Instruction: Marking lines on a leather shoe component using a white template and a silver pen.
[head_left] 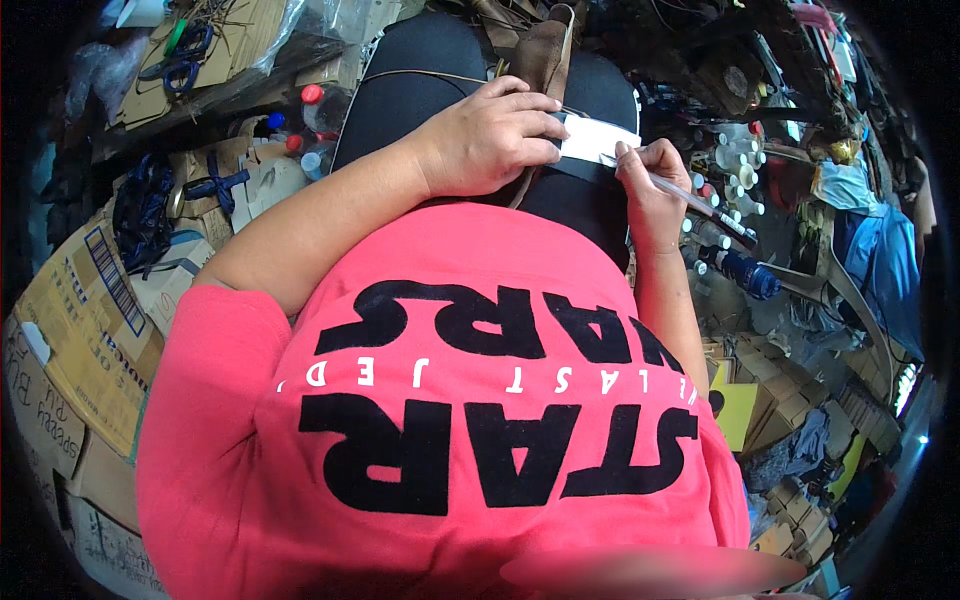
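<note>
A white strip of paper [588, 139] lies across the dark clothing on my lap, on top of a dark flat piece. My left hand [487, 137], its fingers bent and close together, presses on the strip's left end. In my right hand [655, 190] is a pen [702, 207] with a clear barrel and dark end, its tip at the lower edge of the strip. A brown leather-like piece [540, 62] rests between my thighs and runs under the left hand. Beside that hand a thin cord [425, 72] crosses my left thigh.
Several plastic bottles [735, 160] stand on the right, near a blue plastic bag [885, 255]. More bottles with coloured caps [312, 95] are at the left. Scissors [182, 75] lie on cardboard at the far left. Cardboard boxes [85, 330] crowd the near left.
</note>
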